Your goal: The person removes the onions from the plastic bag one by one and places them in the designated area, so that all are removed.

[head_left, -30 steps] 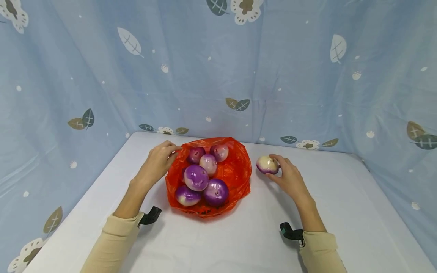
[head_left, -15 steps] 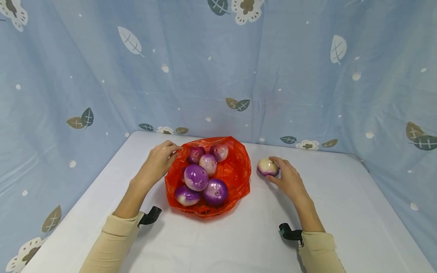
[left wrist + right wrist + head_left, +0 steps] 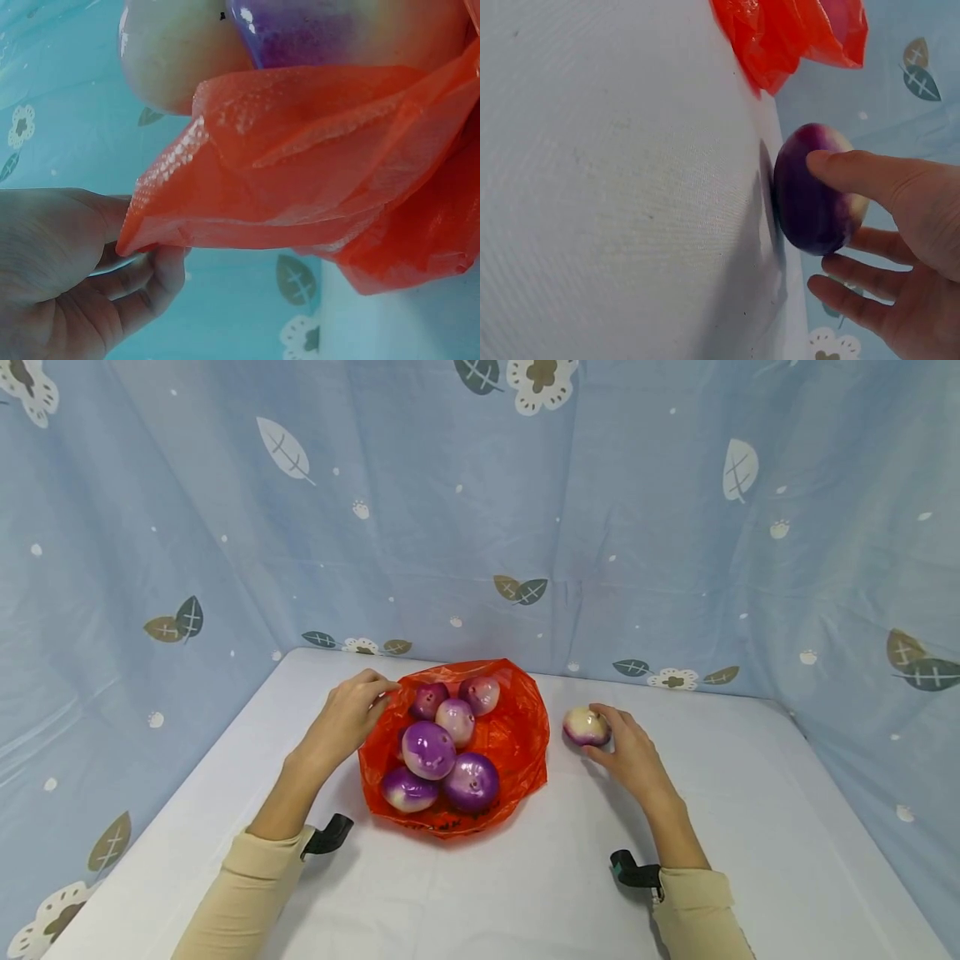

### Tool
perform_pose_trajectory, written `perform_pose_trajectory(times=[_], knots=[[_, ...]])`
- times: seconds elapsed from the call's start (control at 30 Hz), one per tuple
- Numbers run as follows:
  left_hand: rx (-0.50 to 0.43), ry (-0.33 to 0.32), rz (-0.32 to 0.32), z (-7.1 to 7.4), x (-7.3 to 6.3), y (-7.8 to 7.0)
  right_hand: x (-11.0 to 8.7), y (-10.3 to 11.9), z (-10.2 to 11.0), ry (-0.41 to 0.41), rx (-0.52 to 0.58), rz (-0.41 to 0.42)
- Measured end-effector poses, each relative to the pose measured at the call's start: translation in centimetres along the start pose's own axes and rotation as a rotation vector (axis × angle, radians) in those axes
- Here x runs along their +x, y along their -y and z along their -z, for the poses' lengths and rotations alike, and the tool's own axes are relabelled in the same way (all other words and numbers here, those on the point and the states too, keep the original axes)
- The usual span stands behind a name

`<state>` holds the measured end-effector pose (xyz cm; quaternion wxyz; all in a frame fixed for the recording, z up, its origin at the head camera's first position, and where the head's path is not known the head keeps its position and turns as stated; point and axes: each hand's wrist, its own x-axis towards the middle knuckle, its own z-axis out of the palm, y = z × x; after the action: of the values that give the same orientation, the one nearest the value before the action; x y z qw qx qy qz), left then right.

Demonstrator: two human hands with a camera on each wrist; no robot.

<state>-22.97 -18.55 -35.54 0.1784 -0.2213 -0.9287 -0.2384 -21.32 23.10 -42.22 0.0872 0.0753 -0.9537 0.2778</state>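
My left hand point(image 3: 347, 714) pinches the left rim of a red plastic bag point(image 3: 517, 739) between thumb and fingers. In the left wrist view the bag's edge point(image 3: 157, 202) is drawn out to the fingertips. Several glossy purple-and-white, turnip-like round vegetables point(image 3: 429, 750) lie heaped in the bag's open mouth. To the right of the bag, my right hand point(image 3: 633, 756) grips one more turnip-like vegetable point(image 3: 583, 727), its cream side up. The right wrist view shows the thumb on the purple side of this vegetable point(image 3: 802, 199), right at the tabletop, with fingers behind it.
A white cloth covers the table point(image 3: 480, 902). Behind it and at both sides hangs a blue curtain point(image 3: 420, 527) printed with leaves and flowers. Black wrist mounts stick out from the left sleeve point(image 3: 247, 877) and the right sleeve point(image 3: 697, 902).
My right hand and its turnip-like vegetable have come down very slightly, beside the bag. The left hand keeps its place at the bag's rim.
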Motion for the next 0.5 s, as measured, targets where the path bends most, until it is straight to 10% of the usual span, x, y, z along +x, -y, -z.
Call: perform_pose_trajectory(times=[0.5], knots=[[-0.002, 0.005, 0.0, 0.04, -0.02, 0.02, -0.01, 0.25, 0.01, -0.009, -0.019, -0.044]])
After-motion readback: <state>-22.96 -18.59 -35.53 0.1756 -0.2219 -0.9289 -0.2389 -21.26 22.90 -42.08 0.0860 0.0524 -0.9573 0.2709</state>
